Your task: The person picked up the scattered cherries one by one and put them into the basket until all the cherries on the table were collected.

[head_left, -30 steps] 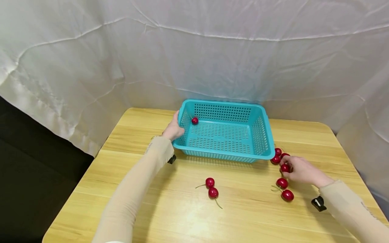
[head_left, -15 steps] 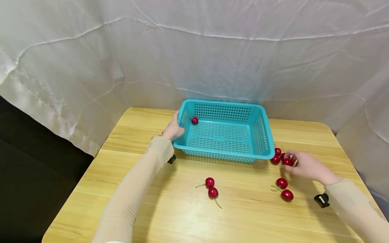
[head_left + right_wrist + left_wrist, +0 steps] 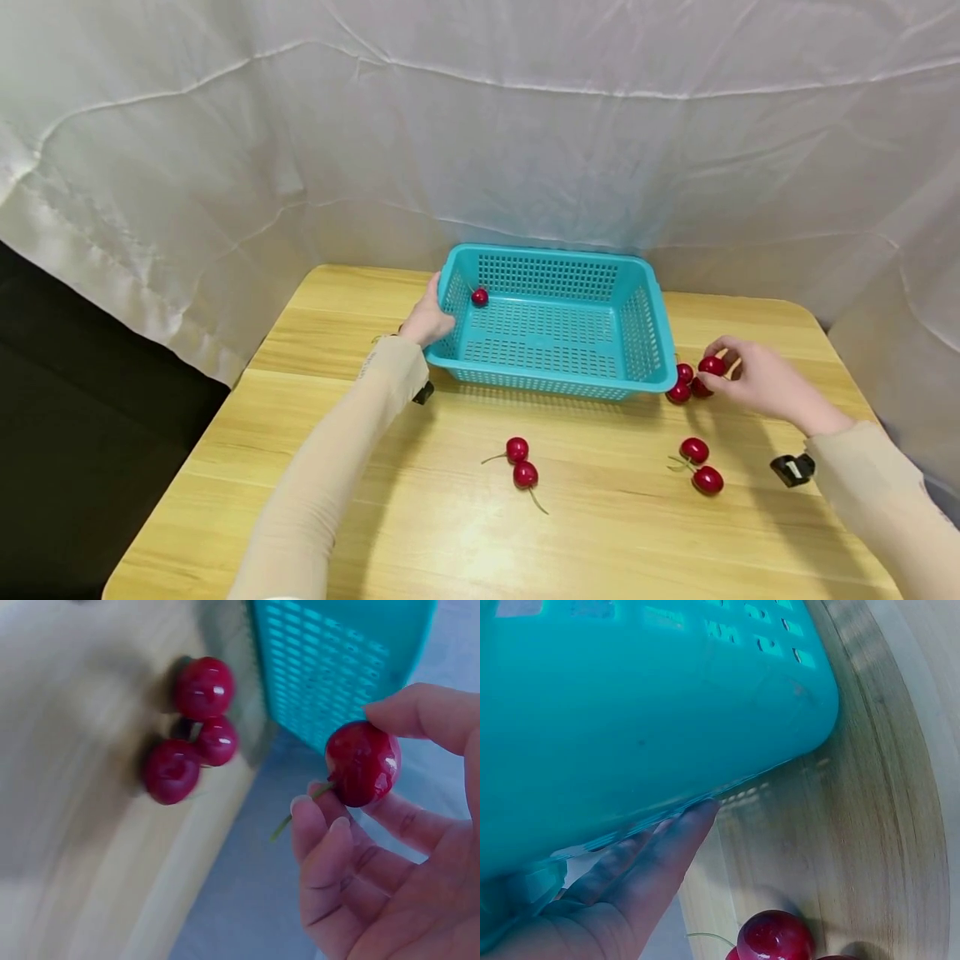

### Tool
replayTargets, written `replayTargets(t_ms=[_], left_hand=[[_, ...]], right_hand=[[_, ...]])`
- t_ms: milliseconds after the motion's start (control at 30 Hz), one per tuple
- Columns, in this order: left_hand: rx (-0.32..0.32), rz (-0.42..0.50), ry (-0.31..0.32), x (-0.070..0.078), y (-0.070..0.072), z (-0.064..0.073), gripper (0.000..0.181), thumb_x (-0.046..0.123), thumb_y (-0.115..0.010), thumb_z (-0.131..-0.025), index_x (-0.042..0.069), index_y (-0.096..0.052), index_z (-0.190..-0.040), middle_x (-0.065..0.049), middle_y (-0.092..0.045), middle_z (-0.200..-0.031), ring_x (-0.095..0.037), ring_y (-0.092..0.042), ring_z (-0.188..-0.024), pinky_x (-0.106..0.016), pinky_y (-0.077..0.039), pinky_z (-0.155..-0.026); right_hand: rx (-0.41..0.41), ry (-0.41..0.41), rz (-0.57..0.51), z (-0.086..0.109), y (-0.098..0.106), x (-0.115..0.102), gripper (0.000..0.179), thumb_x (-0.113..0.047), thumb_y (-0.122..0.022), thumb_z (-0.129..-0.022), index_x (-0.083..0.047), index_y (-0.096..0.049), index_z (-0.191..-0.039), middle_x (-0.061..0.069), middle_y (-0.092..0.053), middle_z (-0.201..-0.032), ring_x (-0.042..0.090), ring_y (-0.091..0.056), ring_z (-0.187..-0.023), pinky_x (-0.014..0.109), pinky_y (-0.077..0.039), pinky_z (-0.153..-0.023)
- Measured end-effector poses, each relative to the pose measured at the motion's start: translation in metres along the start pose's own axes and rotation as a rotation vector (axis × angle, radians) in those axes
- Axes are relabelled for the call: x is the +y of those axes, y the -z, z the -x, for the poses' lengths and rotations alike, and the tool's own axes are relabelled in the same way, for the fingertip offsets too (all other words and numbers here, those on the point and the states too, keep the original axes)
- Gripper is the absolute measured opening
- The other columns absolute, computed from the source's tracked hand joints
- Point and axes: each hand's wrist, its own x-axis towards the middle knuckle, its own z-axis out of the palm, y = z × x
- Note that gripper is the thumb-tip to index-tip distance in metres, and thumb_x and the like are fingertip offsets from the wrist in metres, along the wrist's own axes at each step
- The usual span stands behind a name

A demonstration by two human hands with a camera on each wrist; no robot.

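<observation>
A turquoise plastic basket (image 3: 540,383) with slotted walls stands on the wooden table. My left hand (image 3: 427,319) grips its left end; in the left wrist view the fingers (image 3: 656,866) lie against the basket's outside. One red cherry (image 3: 480,297) sits inside, near the left wall. To the right of the basket, my right hand (image 3: 765,387) pinches a cherry (image 3: 363,763) between thumb and fingers, its green stem pointing away. Just below it on the table, beside the basket's right front corner, is a cluster of cherries (image 3: 172,772).
Two stemmed cherries (image 3: 525,475) lie in front of the basket. Another pair of cherries (image 3: 707,480) rests at the front right. Behind the table (image 3: 615,533) hangs a pale cloth (image 3: 525,150), and a dark area (image 3: 90,433) lies beyond the left edge.
My right hand has lifted its cherry from the table and moved it back, away from the front pair, to above the cluster. The left hand and the basket stay in place.
</observation>
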Motion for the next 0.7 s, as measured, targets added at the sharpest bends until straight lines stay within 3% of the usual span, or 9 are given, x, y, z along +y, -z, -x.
replayTargets(t_ms=[433, 700], left_hand=[[0.000, 0.018, 0.004, -0.001, -0.001, 0.000, 0.101, -0.007, -0.059, -0.090, 0.036, -0.001, -0.162, -0.014, -0.035, -0.160, -0.043, -0.045, -0.138, -0.067, -0.044, -0.106], [0.004, 0.021, 0.000, 0.000, -0.001, -0.001, 0.101, -0.007, -0.060, -0.091, 0.036, -0.002, -0.161, -0.012, -0.035, -0.161, -0.042, -0.045, -0.139, -0.067, -0.043, -0.107]], right_hand=[[0.142, 0.033, 0.043, -0.029, 0.026, -0.037, 0.029, -0.023, -0.073, -0.089, -0.002, -0.065, -0.107, 0.015, -0.070, -0.090, 0.022, -0.064, -0.074, 0.030, -0.049, -0.061], [0.155, 0.063, 0.025, -0.048, 0.037, -0.071, 0.034, -0.024, -0.071, -0.091, -0.003, -0.063, -0.117, 0.016, -0.071, -0.096, 0.030, -0.064, -0.086, 0.033, -0.050, -0.066]])
